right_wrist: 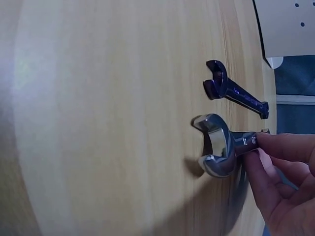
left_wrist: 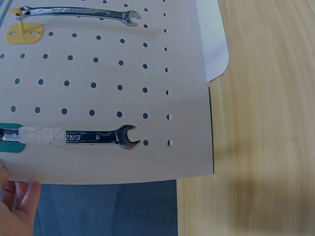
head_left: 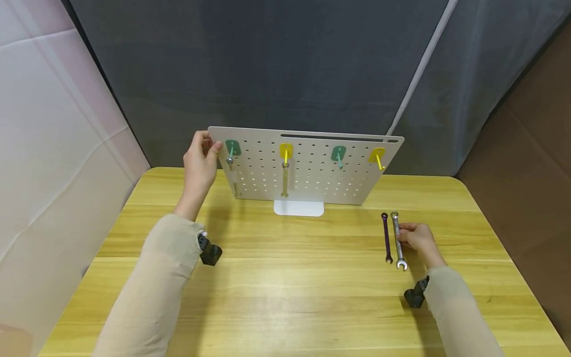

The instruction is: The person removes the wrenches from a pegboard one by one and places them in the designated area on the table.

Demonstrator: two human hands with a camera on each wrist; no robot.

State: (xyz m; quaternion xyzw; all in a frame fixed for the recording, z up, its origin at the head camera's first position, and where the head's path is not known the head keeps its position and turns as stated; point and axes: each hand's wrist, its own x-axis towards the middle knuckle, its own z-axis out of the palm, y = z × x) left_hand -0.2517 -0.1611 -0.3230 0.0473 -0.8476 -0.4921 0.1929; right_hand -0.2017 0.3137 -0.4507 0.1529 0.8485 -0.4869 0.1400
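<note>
We see the right hand point(head_left: 417, 238) pinching the silver wrench point(head_left: 398, 240) on the table point(head_left: 285, 297) — long axis near-to-far, open jaw nearest us, purple wrench point(head_left: 386, 237) just left. The left hand point(head_left: 200, 161) seems to grip the pegboard point(head_left: 312, 183)'s far-left corner.

This looks like a staged recording booth rather than a working shop — a pale wooden table point(head_left: 285, 297) closed in by grey fabric backdrops point(head_left: 267, 64) and a white sheet point(head_left: 53, 124) on the left. A freestanding white pegboard point(head_left: 312, 178) with coloured hooks point(head_left: 286, 151) carries wrenches point(left_wrist: 78, 136), and two more wrenches point(head_left: 392, 238) lie on the table — a neat, purpose-set tool display.
</note>
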